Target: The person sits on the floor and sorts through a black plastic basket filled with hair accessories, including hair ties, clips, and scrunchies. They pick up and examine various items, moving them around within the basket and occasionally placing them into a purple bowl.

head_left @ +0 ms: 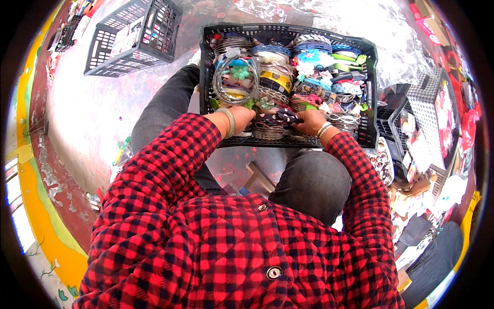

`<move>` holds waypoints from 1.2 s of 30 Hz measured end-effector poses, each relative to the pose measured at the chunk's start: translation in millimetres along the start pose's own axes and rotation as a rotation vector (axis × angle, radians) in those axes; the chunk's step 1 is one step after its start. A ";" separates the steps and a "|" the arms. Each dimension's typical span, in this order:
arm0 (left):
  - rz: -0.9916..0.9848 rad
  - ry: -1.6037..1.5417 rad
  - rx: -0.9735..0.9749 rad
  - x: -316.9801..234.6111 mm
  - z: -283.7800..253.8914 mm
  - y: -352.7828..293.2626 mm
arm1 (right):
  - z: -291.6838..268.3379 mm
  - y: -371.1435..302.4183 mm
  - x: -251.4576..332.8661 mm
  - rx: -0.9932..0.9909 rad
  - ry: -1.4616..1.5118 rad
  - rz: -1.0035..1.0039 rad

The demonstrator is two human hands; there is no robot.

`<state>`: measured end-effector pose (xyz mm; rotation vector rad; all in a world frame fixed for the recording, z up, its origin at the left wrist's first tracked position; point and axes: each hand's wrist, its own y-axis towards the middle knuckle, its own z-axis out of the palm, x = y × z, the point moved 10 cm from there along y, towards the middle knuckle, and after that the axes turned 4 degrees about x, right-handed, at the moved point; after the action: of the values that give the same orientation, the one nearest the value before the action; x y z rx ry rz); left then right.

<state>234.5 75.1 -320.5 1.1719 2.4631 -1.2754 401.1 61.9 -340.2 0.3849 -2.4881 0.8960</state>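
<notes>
A black plastic crate (208, 62) sits in front of my knees, packed with several rows of headbands and hair accessories in blue, yellow, green and silver. My left hand (242, 116) and my right hand (310, 121) both grip a dark polka-dot bow headband (278, 117) at the crate's near edge. A loop of silver headbands (235, 80) lies just beyond my left hand. Red-and-black checked sleeves cover both forearms, with bangles at each wrist.
A second black crate (134, 36) with packaged items stands at the upper left on the painted floor. At the right are another crate (411, 118), packets and clear plastic sheeting (381, 31). My knees in dark trousers flank the front crate.
</notes>
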 end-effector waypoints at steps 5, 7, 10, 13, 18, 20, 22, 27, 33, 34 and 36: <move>0.013 0.032 0.021 -4.0 2.0 -0.3 | -1.4 -1.3 0.8 -0.007 0.034 0.013; -0.010 0.028 0.033 -2.9 4.3 0.9 | -2.4 -1.9 1.7 -0.005 0.071 0.004; -0.001 0.037 -0.019 0.5 12.1 4.0 | -2.6 -0.7 7.0 0.017 0.025 -0.005; -0.021 -0.003 -0.021 0.9 14.7 5.1 | -2.1 -0.1 5.4 0.010 0.005 -0.009; 0.013 0.001 0.008 -13.6 12.1 -1.6 | 11.1 2.0 -3.9 0.016 -0.060 -0.053; 0.040 -0.013 -0.039 -11.3 12.5 -1.1 | 9.8 2.1 -2.8 0.016 -0.089 -0.039; 0.079 -0.006 -0.085 -10.0 10.8 0.2 | 6.9 2.7 -3.5 -0.003 -0.072 -0.022; 0.216 0.148 -0.038 -39.1 36.1 -5.1 | 2.7 -5.0 7.0 -0.031 -0.006 -0.112; 0.242 0.230 -0.017 -34.3 33.5 -5.7 | 1.2 -7.3 18.8 -0.069 -0.145 -0.156; 0.240 0.235 -0.014 -32.3 33.8 -5.6 | 1.9 -6.9 21.0 -0.083 -0.166 -0.183; 0.229 0.249 -0.031 -29.0 38.6 -8.0 | 13.3 -5.5 31.6 -0.012 -0.219 -0.250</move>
<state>240.5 27.0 -327.2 1.6383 2.4076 -1.0824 372.0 45.8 -330.1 0.8089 -2.5628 0.7721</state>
